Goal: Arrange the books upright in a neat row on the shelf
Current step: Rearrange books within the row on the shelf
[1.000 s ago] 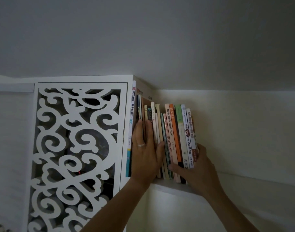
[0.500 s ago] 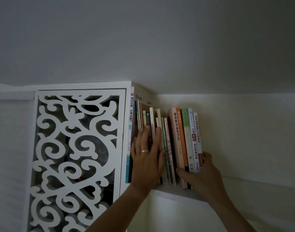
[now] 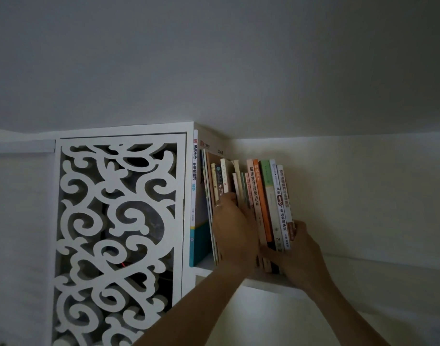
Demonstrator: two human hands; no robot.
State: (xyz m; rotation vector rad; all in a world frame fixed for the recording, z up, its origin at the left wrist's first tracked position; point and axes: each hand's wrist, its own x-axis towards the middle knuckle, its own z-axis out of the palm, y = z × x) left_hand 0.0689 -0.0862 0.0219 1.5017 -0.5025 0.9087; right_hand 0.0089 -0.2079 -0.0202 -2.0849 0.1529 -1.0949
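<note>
The middle books (image 3: pixel 238 186) on the shelf (image 3: pixel 268 283) are grasped by the left hand (image 3: pixel 235 233), the end books (image 3: pixel 280 203) by the right hand (image 3: pixel 298 255).

Room dim, lit softly from below and the right. Plain grey-white ceiling (image 3: pixel 238 58) filled the upper half of the view, smooth and unmarked. Pale cream wall (image 3: pixel 363 196) ran beneath it on the right, meeting the ceiling in a straight line. White wooden cabinet (image 3: pixel 189 126) stood at left, reaching almost to the ceiling. Its front carried a white carved fretwork panel of scrolling curls (image 3: pixel 114 221), dark hollow behind the cut-outs, with a small red glint low inside. A flat white panel (image 3: pixel 19 221) adjoined the cabinet at far left. A lighter band crossed the wall low at right.
</note>
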